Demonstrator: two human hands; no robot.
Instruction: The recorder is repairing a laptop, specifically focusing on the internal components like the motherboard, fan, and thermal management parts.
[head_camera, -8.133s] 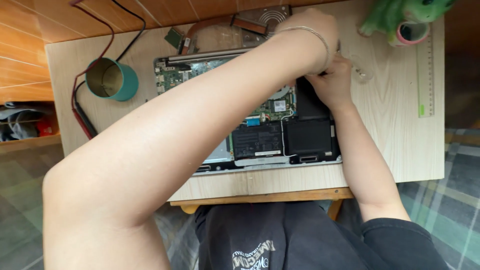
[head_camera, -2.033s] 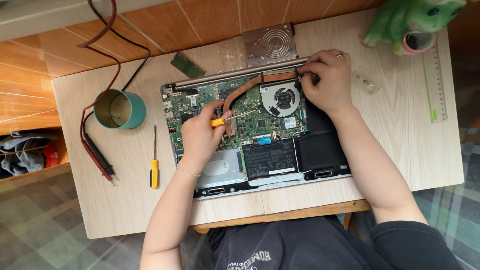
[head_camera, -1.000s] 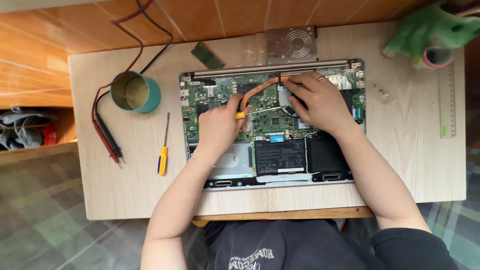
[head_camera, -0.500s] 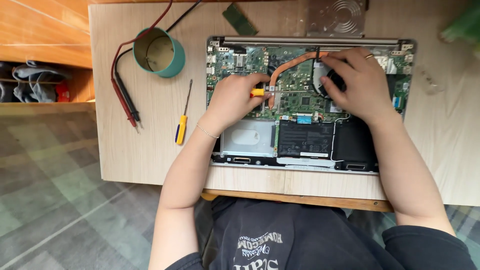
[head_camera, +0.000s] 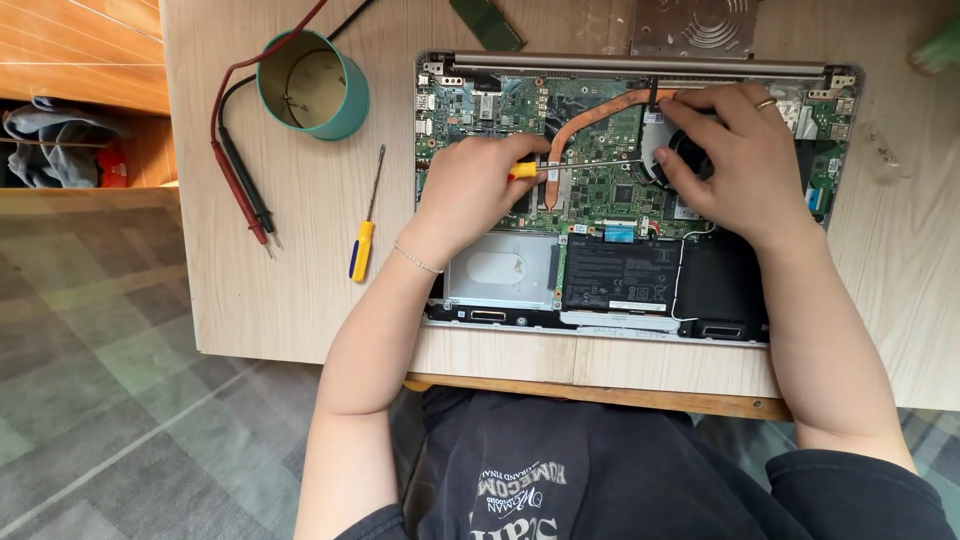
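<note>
On the opened laptop (head_camera: 640, 190), the left hand (head_camera: 475, 190) grips a yellow-handled screwdriver (head_camera: 580, 165). The right hand (head_camera: 740, 160) rests on the laptop's fan (head_camera: 668, 165).

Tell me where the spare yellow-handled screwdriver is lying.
In the head view, the spare screwdriver lies on the table left of the open laptop, between it and the red and black probes, below the teal cup.

A single head-worn camera is looking almost straight down from above the seated person, close in, taking in the wooden table (head_camera: 300, 300), the opened laptop (head_camera: 640, 200) and floor at left.
</note>
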